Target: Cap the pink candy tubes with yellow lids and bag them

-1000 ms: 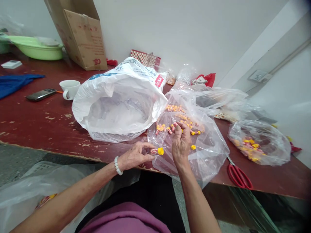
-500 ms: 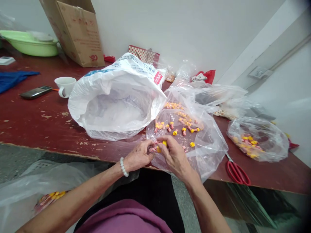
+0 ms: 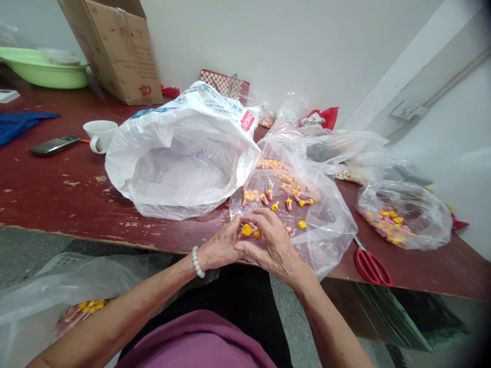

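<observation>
My left hand [image 3: 222,248], with a pale bead bracelet at the wrist, is curled at the table's front edge around small red-and-white tubes with yellow caps [image 3: 247,230]. From the other side my right hand [image 3: 271,248] arches over the same tubes, its fingertips at the caps and its thumb against my left hand. The fingers hide part of the tubes, so their number is unclear. Beyond both hands, several similar yellow-capped tubes [image 3: 289,204] lie loose on a clear plastic bag [image 3: 326,230]. One yellow cap [image 3: 302,224] lies right of my right hand.
A white sack [image 3: 126,168] gapes toward me on the left. Red-handled scissors [image 3: 372,267] and another clear bag [image 3: 429,225] of capped pieces are at the right. Further left are a white cup [image 3: 103,134], a phone [image 3: 56,145], a cardboard box [image 3: 125,56] and a green basin [image 3: 57,76].
My right hand's fingers have lifted and arched over the tubes, and the yellow caps between my hands now face upward. The whole view has shifted slightly.
</observation>
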The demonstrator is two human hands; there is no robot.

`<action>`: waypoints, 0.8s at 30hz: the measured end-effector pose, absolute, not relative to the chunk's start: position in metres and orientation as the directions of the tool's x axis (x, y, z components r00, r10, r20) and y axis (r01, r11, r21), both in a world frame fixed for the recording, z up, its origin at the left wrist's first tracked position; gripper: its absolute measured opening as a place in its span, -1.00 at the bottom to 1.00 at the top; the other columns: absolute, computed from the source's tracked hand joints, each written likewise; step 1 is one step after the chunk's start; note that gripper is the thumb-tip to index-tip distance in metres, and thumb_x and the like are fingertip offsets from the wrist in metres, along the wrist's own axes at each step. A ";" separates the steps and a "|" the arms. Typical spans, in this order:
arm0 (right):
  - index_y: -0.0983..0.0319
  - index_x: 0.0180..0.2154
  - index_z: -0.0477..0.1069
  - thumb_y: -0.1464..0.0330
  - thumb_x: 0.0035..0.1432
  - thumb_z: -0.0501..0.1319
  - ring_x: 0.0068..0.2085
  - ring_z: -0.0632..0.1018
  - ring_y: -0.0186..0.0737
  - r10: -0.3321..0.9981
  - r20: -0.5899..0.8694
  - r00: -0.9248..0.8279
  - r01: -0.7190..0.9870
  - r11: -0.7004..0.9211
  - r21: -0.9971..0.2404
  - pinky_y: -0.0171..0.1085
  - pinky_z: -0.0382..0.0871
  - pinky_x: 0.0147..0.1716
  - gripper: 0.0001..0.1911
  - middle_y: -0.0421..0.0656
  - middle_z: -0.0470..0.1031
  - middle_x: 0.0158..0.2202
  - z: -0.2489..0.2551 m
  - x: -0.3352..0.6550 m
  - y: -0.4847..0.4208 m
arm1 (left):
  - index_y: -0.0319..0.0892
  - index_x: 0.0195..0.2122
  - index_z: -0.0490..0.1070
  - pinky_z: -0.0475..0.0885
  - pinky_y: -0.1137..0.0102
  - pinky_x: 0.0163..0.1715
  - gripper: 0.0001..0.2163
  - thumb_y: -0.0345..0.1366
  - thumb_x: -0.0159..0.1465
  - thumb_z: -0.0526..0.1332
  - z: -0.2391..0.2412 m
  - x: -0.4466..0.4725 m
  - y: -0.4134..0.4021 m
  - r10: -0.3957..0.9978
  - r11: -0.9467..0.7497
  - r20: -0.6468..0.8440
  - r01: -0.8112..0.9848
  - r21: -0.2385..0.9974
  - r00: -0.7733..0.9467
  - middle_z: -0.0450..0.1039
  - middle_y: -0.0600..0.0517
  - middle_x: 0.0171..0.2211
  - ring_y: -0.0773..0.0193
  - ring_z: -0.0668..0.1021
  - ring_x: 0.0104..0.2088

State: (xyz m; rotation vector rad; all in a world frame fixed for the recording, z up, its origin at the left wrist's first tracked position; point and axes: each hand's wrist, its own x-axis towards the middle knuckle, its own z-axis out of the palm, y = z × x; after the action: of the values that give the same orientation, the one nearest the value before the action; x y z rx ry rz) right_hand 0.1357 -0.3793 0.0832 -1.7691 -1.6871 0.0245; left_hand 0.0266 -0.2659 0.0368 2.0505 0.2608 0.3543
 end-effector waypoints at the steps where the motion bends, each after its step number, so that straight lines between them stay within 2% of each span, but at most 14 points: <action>1: 0.18 -0.06 0.34 0.22 0.15 0.20 -0.09 0.41 -0.17 0.869 0.449 0.209 0.843 0.073 -0.534 -0.16 0.32 -0.11 -0.67 -0.07 0.36 -0.07 0.084 0.138 -0.379 | -0.20 -0.05 0.19 0.34 0.31 -0.21 -0.59 -0.40 0.04 0.19 0.039 0.026 -0.266 0.328 -0.491 0.137 0.044 0.870 0.935 0.37 -0.05 -0.16 0.17 0.45 -0.18; 3: 0.17 -0.08 0.34 0.24 0.22 0.11 -0.16 0.44 -0.25 0.794 0.485 0.367 0.766 0.037 -0.641 -0.20 0.36 -0.15 -0.75 -0.10 0.38 -0.10 0.084 0.143 -0.376 | -0.17 -0.09 0.20 0.32 0.36 -0.31 -0.61 -0.49 0.01 0.13 0.042 0.026 -0.267 0.343 -0.523 0.117 0.086 0.848 0.932 0.37 0.04 -0.31 0.24 0.45 -0.31; 5: 0.17 -0.09 0.33 0.25 0.27 0.03 -0.18 0.45 -0.26 0.665 0.537 0.519 0.725 -0.010 -0.689 -0.19 0.36 -0.15 -0.76 -0.11 0.40 -0.13 0.083 0.148 -0.371 | -0.15 -0.09 0.19 0.27 0.39 -0.40 -0.59 -0.52 0.00 0.09 0.043 0.027 -0.270 0.340 -0.572 0.109 0.114 0.812 0.934 0.31 0.11 -0.45 0.28 0.42 -0.44; 7: 0.17 -0.05 0.30 0.27 0.27 0.01 -0.09 0.44 -0.19 0.516 0.624 0.587 0.752 -0.060 -0.657 -0.11 0.33 -0.07 -0.74 -0.08 0.39 -0.11 0.078 0.149 -0.363 | -0.16 -0.06 0.17 0.25 0.38 -0.42 -0.57 -0.52 0.01 0.09 0.039 0.028 -0.274 0.328 -0.628 0.124 0.118 0.769 0.937 0.31 0.11 -0.48 0.26 0.41 -0.47; 9: 0.17 0.00 0.28 0.31 0.27 0.00 0.00 0.39 -0.12 0.467 0.694 0.549 0.809 -0.088 -0.581 -0.04 0.27 0.00 -0.71 -0.03 0.37 -0.06 0.068 0.143 -0.355 | -0.17 -0.05 0.18 0.27 0.34 -0.37 -0.55 -0.52 0.00 0.11 0.033 0.031 -0.278 0.307 -0.663 0.149 0.099 0.742 0.940 0.36 0.04 -0.44 0.18 0.44 -0.41; 11: 0.17 0.02 0.27 0.34 0.26 -0.02 0.04 0.36 -0.10 0.518 0.694 0.499 0.835 -0.073 -0.546 -0.02 0.24 0.03 -0.69 -0.02 0.37 -0.04 0.057 0.135 -0.347 | -0.17 -0.04 0.20 0.29 0.31 -0.32 -0.55 -0.52 -0.01 0.14 0.027 0.032 -0.282 0.309 -0.656 0.159 0.089 0.750 0.938 0.40 -0.02 -0.39 0.11 0.47 -0.32; 12: 0.17 0.02 0.28 0.34 0.26 -0.03 0.02 0.37 -0.12 0.552 0.665 0.504 0.818 -0.057 -0.573 -0.03 0.26 0.02 -0.69 -0.02 0.37 -0.05 0.052 0.132 -0.344 | -0.17 -0.04 0.21 0.30 0.31 -0.30 -0.55 -0.52 0.00 0.15 0.024 0.033 -0.283 0.322 -0.638 0.159 0.090 0.764 0.933 0.41 -0.03 -0.37 0.09 0.48 -0.30; 14: 0.19 0.00 0.28 0.29 0.28 -0.05 -0.09 0.43 -0.19 0.579 0.543 0.608 0.688 -0.043 -0.725 -0.10 0.33 -0.06 -0.69 -0.05 0.38 -0.08 0.045 0.132 -0.341 | -0.16 -0.04 0.21 0.30 0.31 -0.29 -0.56 -0.51 0.01 0.16 0.021 0.032 -0.284 0.358 -0.586 0.149 0.098 0.804 0.922 0.42 -0.03 -0.35 0.10 0.48 -0.28; 16: 0.19 0.00 0.26 0.20 0.29 -0.08 -0.25 0.45 -0.28 0.544 0.367 0.755 0.462 -0.044 -0.886 -0.18 0.39 -0.19 -0.66 -0.09 0.39 -0.13 0.046 0.138 -0.343 | -0.16 -0.06 0.22 0.30 0.32 -0.30 -0.58 -0.48 0.02 0.18 0.022 0.030 -0.283 0.381 -0.534 0.122 0.110 0.838 0.916 0.41 0.00 -0.35 0.15 0.47 -0.31; 18: 0.18 0.00 0.25 0.14 0.29 -0.10 -0.33 0.45 -0.33 0.516 0.246 0.821 0.310 -0.040 -0.950 -0.23 0.39 -0.26 -0.62 -0.12 0.39 -0.15 0.052 0.146 -0.351 | -0.16 -0.09 0.24 0.30 0.35 -0.32 -0.61 -0.45 0.02 0.19 0.026 0.028 -0.280 0.408 -0.473 0.069 0.146 0.869 0.910 0.40 0.02 -0.35 0.21 0.45 -0.35; 19: 0.17 -0.01 0.26 0.13 0.29 -0.11 -0.32 0.45 -0.33 0.521 0.235 0.821 0.300 -0.043 -0.953 -0.23 0.39 -0.25 -0.61 -0.13 0.39 -0.15 0.056 0.149 -0.356 | -0.16 -0.12 0.25 0.29 0.36 -0.34 -0.64 -0.42 0.02 0.20 0.028 0.026 -0.279 0.431 -0.427 0.028 0.176 0.887 0.902 0.39 0.03 -0.35 0.24 0.43 -0.37; 22: 0.17 0.01 0.27 0.14 0.26 -0.04 -0.14 0.45 -0.22 0.684 0.321 0.655 0.497 -0.070 -0.865 -0.16 0.34 -0.11 -0.62 -0.10 0.38 -0.07 0.062 0.145 -0.377 | -0.18 -0.20 0.27 0.26 0.43 -0.45 -0.70 -0.34 0.01 0.22 0.034 0.023 -0.276 0.469 -0.182 -0.107 0.214 0.960 0.877 0.34 0.08 -0.42 0.35 0.36 -0.46; 24: 0.17 0.10 0.19 0.13 0.15 0.13 0.02 0.37 -0.10 0.820 0.385 0.424 0.712 -0.039 -0.701 -0.07 0.25 0.01 -0.49 -0.04 0.33 0.04 0.058 0.134 -0.390 | -0.19 -0.31 0.28 0.19 0.47 -0.57 -0.78 -0.33 -0.01 0.19 0.036 0.022 -0.276 0.406 0.051 -0.195 0.191 0.980 0.893 0.26 0.15 -0.55 0.41 0.28 -0.58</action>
State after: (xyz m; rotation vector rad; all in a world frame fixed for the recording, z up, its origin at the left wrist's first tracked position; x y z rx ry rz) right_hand 0.1344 -0.3901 0.0584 -1.7811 -1.3222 0.1510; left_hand 0.0221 -0.2756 0.0359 1.5302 0.4874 0.1736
